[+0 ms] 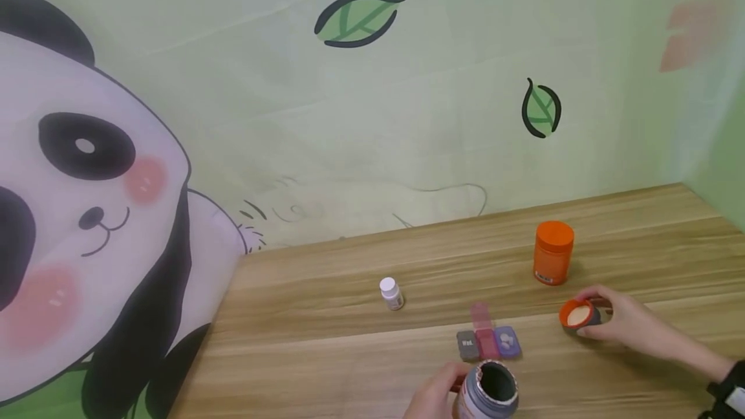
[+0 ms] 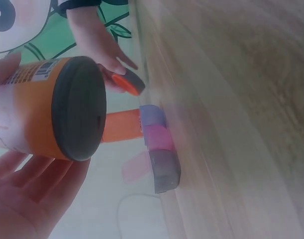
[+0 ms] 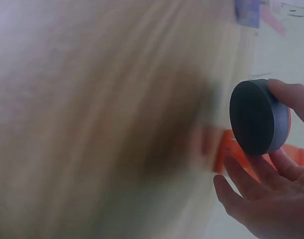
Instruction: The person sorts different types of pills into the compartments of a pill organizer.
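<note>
In the head view my left hand [image 1: 433, 396] grips an uncapped bottle [image 1: 473, 403] at the near edge of the view. Ragged remains of a seal ring its dark mouth. From the left wrist, the bottle [image 2: 37, 107] shows an orange and white label and a dark grey base. My right hand [image 1: 623, 323] pinches a dark grey screw cap [image 3: 256, 117] by its rim, above the table. Its orange inner rim and cream liner face up and left. Between the hands lies a pill organizer [image 1: 487, 343]: grey "Wed.", pink with its lid raised, and purple.
An orange jar [image 1: 553, 254] with an orange lid stands beyond the right hand. Farther left is a small white bottle [image 1: 392, 295], upright with its cap on. The wooden table [image 1: 302, 367] meets a printed panda backdrop [image 1: 262, 115] at the back.
</note>
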`<state>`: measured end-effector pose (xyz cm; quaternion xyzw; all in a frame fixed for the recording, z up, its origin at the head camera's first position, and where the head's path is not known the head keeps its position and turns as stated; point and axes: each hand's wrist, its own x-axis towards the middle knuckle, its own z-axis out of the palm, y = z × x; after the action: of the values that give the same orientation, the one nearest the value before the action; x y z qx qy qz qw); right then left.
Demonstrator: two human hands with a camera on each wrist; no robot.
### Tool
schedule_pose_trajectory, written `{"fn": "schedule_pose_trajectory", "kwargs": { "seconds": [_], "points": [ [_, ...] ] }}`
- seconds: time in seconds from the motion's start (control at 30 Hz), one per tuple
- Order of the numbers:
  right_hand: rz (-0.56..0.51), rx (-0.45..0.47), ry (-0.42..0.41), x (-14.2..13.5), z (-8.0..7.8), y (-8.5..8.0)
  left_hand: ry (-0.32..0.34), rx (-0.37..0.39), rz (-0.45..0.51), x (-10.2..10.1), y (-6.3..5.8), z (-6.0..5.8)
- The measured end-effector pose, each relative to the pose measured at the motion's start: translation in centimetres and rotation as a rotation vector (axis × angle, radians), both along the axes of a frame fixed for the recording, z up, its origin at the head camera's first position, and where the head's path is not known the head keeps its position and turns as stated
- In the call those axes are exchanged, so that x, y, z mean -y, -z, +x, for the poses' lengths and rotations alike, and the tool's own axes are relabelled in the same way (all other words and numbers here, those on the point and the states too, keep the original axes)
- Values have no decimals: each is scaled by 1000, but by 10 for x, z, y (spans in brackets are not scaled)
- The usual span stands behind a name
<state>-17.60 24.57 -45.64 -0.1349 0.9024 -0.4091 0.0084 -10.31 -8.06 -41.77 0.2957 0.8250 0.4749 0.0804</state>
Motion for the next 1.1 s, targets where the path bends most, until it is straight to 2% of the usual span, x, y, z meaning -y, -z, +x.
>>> {"fn": "schedule_pose_trajectory", "kwargs": {
  "seconds": [0.17, 0.27, 0.53, 0.8, 0.97, 1.1],
  "points": [
    [-8, -22, -1, -8, -4, 11, -20, 36, 60, 1, -2, 0],
    [-2, -53, 6, -10, -4, 15, -15, 29, 70, 1, -2, -1],
    [71, -100, 34, -10, -3, 17, -24, 45, 67, 1, -6, 0],
    [140, -107, 56, -7, -1, 18, -47, 51, 79, -1, -5, 2],
    [109, -195, 28, -1, 5, 18, -78, 98, 72, -3, -7, 1],
    [88, -332, 55, 12, 16, 6, -113, 131, 49, -3, -10, 2]
  ]
}}
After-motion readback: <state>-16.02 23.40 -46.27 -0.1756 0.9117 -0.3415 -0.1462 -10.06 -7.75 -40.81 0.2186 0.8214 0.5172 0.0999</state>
